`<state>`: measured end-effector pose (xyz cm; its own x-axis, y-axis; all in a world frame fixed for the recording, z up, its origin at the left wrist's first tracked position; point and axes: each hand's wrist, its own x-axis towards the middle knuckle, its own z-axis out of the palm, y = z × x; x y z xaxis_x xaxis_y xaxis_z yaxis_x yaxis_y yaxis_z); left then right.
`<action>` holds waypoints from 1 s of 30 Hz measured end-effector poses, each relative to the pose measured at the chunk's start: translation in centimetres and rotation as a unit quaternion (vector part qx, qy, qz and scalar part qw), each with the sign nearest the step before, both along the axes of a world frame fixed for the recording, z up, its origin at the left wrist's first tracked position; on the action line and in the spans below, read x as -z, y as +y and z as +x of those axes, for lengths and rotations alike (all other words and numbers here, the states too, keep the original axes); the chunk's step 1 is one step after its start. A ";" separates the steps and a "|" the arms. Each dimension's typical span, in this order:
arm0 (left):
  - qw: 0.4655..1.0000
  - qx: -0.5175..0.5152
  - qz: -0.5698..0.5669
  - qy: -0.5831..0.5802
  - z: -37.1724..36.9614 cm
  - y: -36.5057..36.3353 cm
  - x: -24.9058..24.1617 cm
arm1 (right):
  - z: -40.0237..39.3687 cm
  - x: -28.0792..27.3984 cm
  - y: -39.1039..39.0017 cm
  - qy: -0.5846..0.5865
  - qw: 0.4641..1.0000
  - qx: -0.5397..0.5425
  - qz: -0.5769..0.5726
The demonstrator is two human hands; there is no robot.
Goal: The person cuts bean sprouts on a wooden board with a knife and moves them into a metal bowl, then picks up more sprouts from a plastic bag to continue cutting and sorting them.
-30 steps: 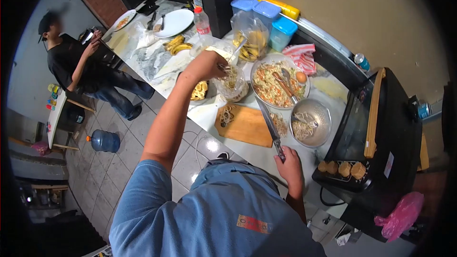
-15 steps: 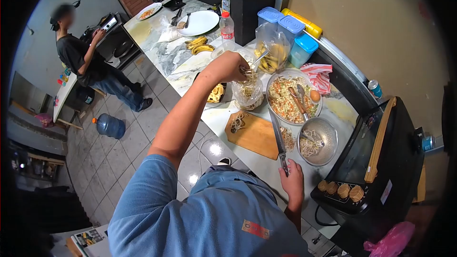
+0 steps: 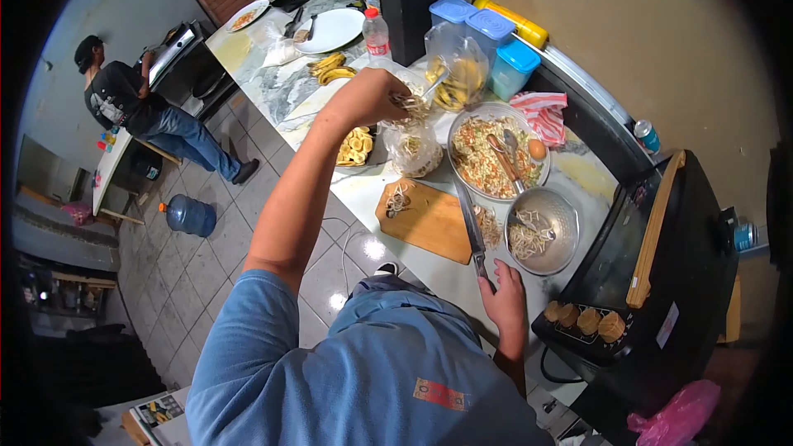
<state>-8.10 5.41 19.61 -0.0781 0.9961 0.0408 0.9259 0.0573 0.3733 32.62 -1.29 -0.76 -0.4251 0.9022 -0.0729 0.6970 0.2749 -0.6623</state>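
Note:
My left hand (image 3: 382, 95) is closed round a clump of bean sprouts (image 3: 410, 109), raised just above an open clear plastic bag (image 3: 415, 153) with more sprouts in it. My right hand (image 3: 503, 301) grips the dark handle of a long kitchen knife (image 3: 471, 227), its blade lying along the right edge of a wooden cutting board (image 3: 429, 221). A few sprouts (image 3: 398, 196) rest on the board's far left corner. To the right, a metal bowl (image 3: 565, 235) contains sprouts and a spoon. Loose brownish bits (image 3: 489, 229) lie between board and bowl.
Behind the metal bowl stands a large bowl of chopped food (image 3: 481, 161) with utensils and an egg. Sliced bananas (image 3: 355, 147), a bottle (image 3: 376, 35) and blue-lidded containers (image 3: 514, 70) are farther back. A black oven (image 3: 644, 256) borders the right. Another person (image 3: 136, 103) stands far left.
My left hand stays over the bag, still with sprouts. My right hand remains at the knife handle. The view has shifted slightly, and the other person has turned toward the stove.

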 end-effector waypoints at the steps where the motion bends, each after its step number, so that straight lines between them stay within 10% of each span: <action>1: 1.000 -0.017 -0.007 -0.020 0.1 0.0 -0.2 | 0.0 -0.2 0.1 0.004 1.000 -0.003 0.002; 16: 0.999 -0.034 -0.014 -0.033 -3.5 2.4 -1.9 | -4.8 -5.0 0.3 0.038 0.999 0.028 -0.015; 30: 0.995 -0.048 0.004 -0.088 -22.1 8.5 2.6 | -15.5 -5.6 0.7 0.027 0.996 0.070 0.046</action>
<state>-30.17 13.93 16.97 -0.1785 0.9836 0.0263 0.8372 0.1378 0.5293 17.14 -0.61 4.85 -0.2953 0.9549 0.0321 0.6965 0.2381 -0.6769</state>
